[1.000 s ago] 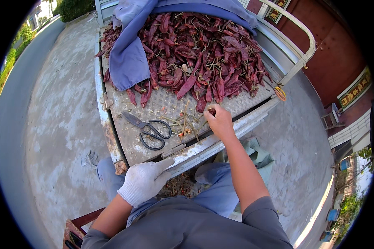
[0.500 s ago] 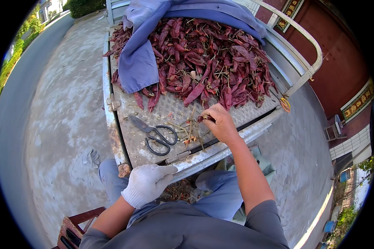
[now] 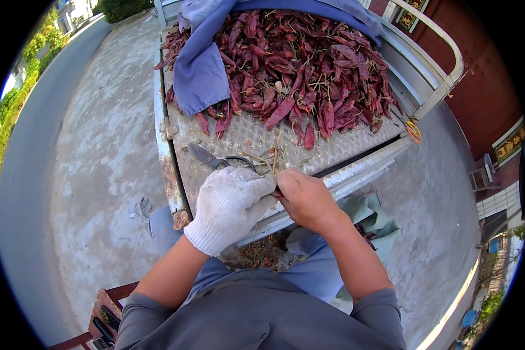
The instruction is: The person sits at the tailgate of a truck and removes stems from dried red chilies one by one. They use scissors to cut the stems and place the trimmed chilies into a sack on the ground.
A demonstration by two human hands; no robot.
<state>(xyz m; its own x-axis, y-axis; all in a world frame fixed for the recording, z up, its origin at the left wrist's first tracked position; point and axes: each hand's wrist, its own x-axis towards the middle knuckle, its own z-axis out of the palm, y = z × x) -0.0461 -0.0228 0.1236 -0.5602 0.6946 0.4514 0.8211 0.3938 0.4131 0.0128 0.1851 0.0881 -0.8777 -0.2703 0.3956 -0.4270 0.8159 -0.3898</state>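
Observation:
My left hand (image 3: 232, 201), in a white knit glove, meets my bare right hand (image 3: 310, 199) over the near edge of the metal truck bed (image 3: 356, 150). A dark red bit of a dried chili pepper (image 3: 279, 193) shows at my right fingertips; the rest is hidden in that closed hand. The gloved fingers are curled closed against it, and what they pinch is out of sight. Just beyond the glove lie black-handled scissors (image 3: 209, 156), their loops partly covered. Cut stems (image 3: 276, 153) are scattered past my fingers. Farther back is a big heap of dried red chili peppers (image 3: 297, 70).
A blue cloth (image 3: 201, 84) drapes over the heap's left and back. Rusty side rails frame the bed, with a yellow tie (image 3: 413, 132) at the right corner. A green sack (image 3: 372, 224) sits by my right leg, a wooden stool (image 3: 99, 315) at lower left.
My gloved left hand has risen from the bed's edge to meet my right, now covering the scissors' handles. My right hand has drawn back toward me with the chili pepper.

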